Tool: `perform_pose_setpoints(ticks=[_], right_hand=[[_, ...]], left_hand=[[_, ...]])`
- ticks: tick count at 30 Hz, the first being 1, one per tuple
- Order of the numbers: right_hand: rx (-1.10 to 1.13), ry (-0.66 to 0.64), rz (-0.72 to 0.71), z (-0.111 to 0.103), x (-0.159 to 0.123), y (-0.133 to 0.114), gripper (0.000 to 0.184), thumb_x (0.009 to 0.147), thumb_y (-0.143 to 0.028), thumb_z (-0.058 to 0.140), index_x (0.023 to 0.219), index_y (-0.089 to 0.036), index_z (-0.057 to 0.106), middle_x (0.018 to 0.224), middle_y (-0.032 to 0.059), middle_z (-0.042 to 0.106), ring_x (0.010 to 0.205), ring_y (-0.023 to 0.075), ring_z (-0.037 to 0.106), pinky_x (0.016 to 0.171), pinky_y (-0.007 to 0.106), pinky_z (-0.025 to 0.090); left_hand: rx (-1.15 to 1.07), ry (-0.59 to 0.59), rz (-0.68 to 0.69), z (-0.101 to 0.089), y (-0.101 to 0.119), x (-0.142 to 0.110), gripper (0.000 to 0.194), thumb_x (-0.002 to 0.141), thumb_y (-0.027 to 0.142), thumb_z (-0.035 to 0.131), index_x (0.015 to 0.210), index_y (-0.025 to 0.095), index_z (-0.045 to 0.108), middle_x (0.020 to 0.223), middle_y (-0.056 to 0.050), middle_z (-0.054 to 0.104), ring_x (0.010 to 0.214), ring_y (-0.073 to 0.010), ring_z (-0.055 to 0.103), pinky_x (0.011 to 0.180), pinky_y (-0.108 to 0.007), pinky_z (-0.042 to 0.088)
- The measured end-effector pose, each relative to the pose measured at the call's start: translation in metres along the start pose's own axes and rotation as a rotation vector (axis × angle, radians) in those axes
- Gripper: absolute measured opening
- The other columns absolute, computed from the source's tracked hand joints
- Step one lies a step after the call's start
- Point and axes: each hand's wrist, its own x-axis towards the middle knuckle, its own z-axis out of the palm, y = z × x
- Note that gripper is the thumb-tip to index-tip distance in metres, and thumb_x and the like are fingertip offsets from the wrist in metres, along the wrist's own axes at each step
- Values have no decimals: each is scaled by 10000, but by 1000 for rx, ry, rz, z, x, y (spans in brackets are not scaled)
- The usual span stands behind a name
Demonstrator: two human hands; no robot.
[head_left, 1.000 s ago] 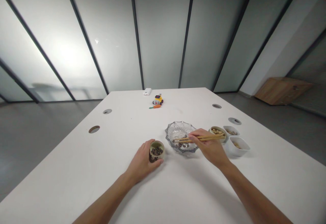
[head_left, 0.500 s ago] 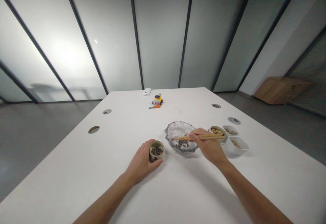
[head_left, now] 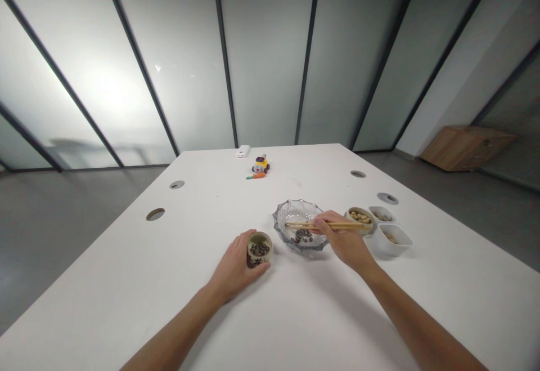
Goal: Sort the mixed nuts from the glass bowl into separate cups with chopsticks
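My left hand (head_left: 234,267) is wrapped round a small tan cup (head_left: 259,249) that holds dark seeds and stands on the white table (head_left: 126,281). My right hand (head_left: 343,241) grips a pair of wooden chopsticks (head_left: 329,226) held level across a clear glass bowl (head_left: 299,222), tips pointing left over the bowl. Some dark seeds (head_left: 302,236) lie in the bottom of the glass bowl. I cannot tell whether the tips hold a seed.
Right of the glass bowl stand a round cup of peanuts (head_left: 359,217) and two white square dishes (head_left: 392,237) (head_left: 382,214). At the far edge lie a yellow toy (head_left: 260,164), an orange carrot toy (head_left: 256,176) and a white box (head_left: 242,151). Cable holes (head_left: 155,214) dot the table.
The chopsticks have risen out of the glass bowl's bottom and levelled above it. The left hand and its cup have stayed still.
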Motion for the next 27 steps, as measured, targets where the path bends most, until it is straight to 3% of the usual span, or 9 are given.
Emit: perform_pose_setpoints(ticks=[10,18,27], right_hand=[[-36,36,36,0,1,1,510,1023,-671,513,787,-256,693,798,51,763,758,240,731,688,349,559],[-146,121,-134,-17,4,-3,619,1012,-798,466,795,-254,668,669,17,663,629,197,616,615,319,483],[-130,-45,-229,-21,2,1,534,1050,-698,527,819,-245,690,738,17,708,654,177,638,625,294,493]], left_hand=[[0,8,16,0,-1,0,672,821,333,818,1436,236,566,1428,-156,681,1315,-375,659,1149,-571,515],[1,-3,-7,1,1,1,688,808,343,814,1438,225,563,1428,-158,679,1321,-377,653,1154,-569,513],[6,-7,-5,-1,2,0,673,817,340,801,1435,232,560,1427,-158,679,1323,-372,650,1146,-560,512]])
